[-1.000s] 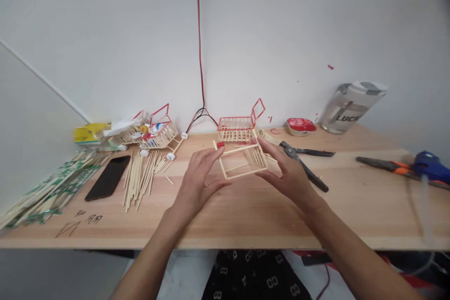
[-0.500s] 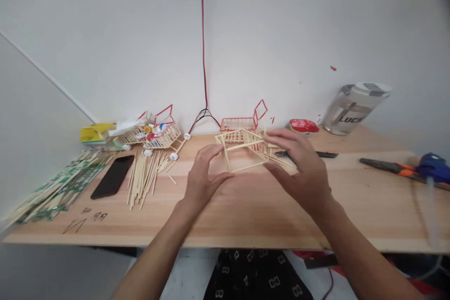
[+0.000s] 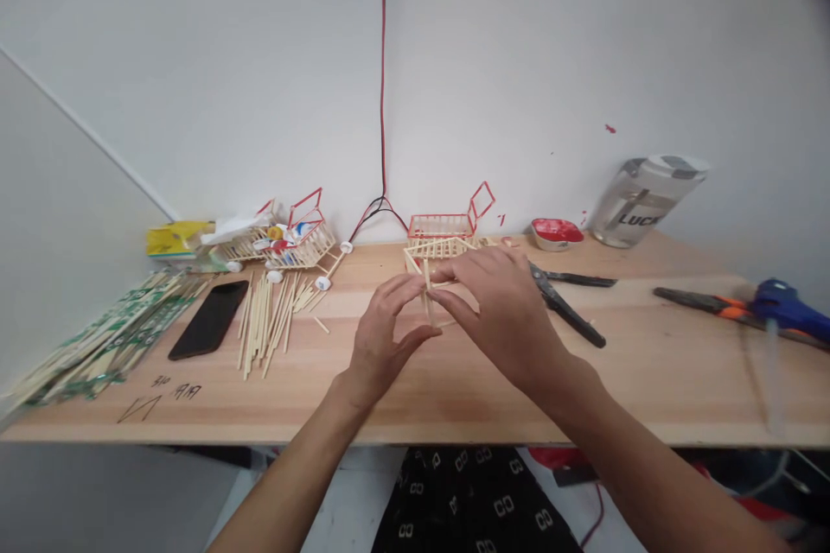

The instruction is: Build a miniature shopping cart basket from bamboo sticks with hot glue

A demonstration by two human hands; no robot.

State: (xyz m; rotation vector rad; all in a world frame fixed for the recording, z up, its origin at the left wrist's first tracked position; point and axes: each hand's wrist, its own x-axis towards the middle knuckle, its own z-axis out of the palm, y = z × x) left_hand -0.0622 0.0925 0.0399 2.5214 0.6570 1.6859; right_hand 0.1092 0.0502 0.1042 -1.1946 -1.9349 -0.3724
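Note:
Between my hands is a small open frame of thin wooden sticks point(image 3: 428, 313), held just above the table; my right hand covers much of it. My left hand point(image 3: 387, 335) grips its left end, thumb low and fingertips against the upright. The thumb and forefinger of my right hand point(image 3: 502, 302) pinch that same upright near its top. Just behind stands a stick basket with a red-painted rim and handle point(image 3: 442, 226). Right of my right hand lies a black-handled cutting tool point(image 3: 574, 320).
Loose sticks point(image 3: 263, 320), a phone point(image 3: 211, 320) and green-and-white packets of sticks point(image 3: 97, 346) are on the left. Behind them stand small stick carts point(image 3: 302, 251) with white wheels. Rightward are a dish of red paint point(image 3: 558, 233), a clear jar point(image 3: 639, 203) and a blue tool point(image 3: 788, 307).
My right hand has moved left, from the frame's right end to its left upright, and has closed there. My left hand stays at the left end. The black-handled tool is now uncovered.

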